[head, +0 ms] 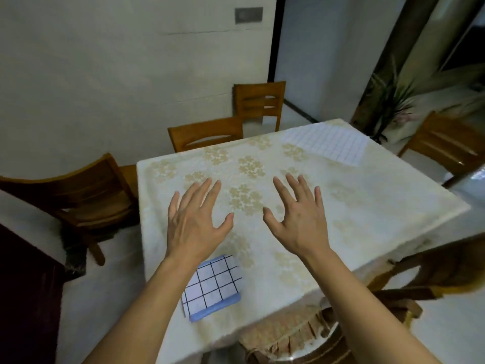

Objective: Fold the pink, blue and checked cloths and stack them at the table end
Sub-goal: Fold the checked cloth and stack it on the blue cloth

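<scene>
Both arms reach forward, left hand (195, 219) and right hand (299, 215) spread, each grip released, seemingly above the table (367, 206).

Matt floral-patterned tablecloth (367, 206), soft folded checked cloth (212, 282), smooth varnished wooden chairs (86, 190).

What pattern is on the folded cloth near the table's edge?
White with a black grid of squares, lying on a blue cloth folded beneath; the head view shows it.

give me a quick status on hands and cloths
Left hand and right hand open, holding nothing. Folded stack at near table end, checked cloth on blue. Another checked cloth flat at far corner.
</scene>
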A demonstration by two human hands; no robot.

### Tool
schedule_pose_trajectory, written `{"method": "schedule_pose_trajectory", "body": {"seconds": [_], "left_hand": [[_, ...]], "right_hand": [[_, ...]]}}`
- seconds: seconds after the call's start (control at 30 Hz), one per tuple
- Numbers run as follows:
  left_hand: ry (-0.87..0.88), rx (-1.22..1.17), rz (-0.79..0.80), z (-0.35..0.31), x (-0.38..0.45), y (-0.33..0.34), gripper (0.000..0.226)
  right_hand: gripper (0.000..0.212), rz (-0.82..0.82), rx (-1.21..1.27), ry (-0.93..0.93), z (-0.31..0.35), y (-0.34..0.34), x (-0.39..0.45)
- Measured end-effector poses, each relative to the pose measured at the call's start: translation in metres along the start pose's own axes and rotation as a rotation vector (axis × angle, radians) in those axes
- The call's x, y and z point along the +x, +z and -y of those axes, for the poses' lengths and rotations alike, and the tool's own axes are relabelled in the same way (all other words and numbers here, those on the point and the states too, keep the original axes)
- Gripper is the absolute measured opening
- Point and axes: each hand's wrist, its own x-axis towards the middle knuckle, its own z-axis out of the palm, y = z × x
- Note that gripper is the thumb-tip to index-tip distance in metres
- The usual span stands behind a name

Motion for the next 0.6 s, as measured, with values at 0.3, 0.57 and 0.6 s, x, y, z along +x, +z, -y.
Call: {"method": "schedule_pose_trajectory", "body": {"seconds": [0.3,0.57,0.6], "left_hand": [[0.300,-0.127,0.044,-0.062,-0.026,-0.002,0.072],[0.559,-0.239,0.108,-0.151,-0.053,0.005,0.071],[0.593,-0.256,0.118,-0.165,-0.058,0.007,0.071]], "right_hand": [[0.070,-0.028,-0.134,0.226,-0.019,-0.060,-0.090],[0.069,-0.157,-0.193,0.505,-0.060,-0.113,-0.175],[0.070,-0.179,-0.196,0.532,-0.068,-0.120,-0.188]]}}
